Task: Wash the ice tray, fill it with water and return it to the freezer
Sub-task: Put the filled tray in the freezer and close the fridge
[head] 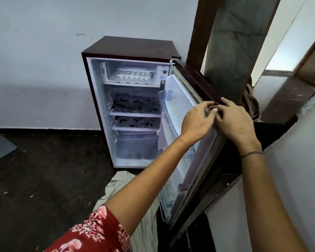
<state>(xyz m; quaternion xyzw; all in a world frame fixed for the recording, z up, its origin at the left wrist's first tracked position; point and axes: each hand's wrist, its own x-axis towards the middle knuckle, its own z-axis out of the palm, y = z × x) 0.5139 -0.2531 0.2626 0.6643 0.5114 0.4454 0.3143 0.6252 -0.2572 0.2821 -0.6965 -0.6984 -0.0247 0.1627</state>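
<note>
The fingers (208,104) of the left hand (196,122) are closing narrowly, forefinger and thumb pinching the upper edge of the fridge door (178,106) at its grey seal, right of the frame's centre. A ring (195,106) is showing on one finger. Just beside it, touching it, the right hand (235,122) is lying over the same edge, its fingers bending down across the dark outer side of the door and gripping it. A thin bracelet (252,153) is sitting on the right wrist, and a red flowered sleeve (95,231) is covering the left arm at the bottom of the frame.

The door is standing wide open. The white ice tray (134,74) is resting flat inside the freezer compartment (109,73), at the top of the fridge (131,46), well apart from both hands. Below it two shelves (135,106) with a black leaf pattern are showing. A pale cloth (120,180) is lying on the dark floor (44,170) before the fridge.
</note>
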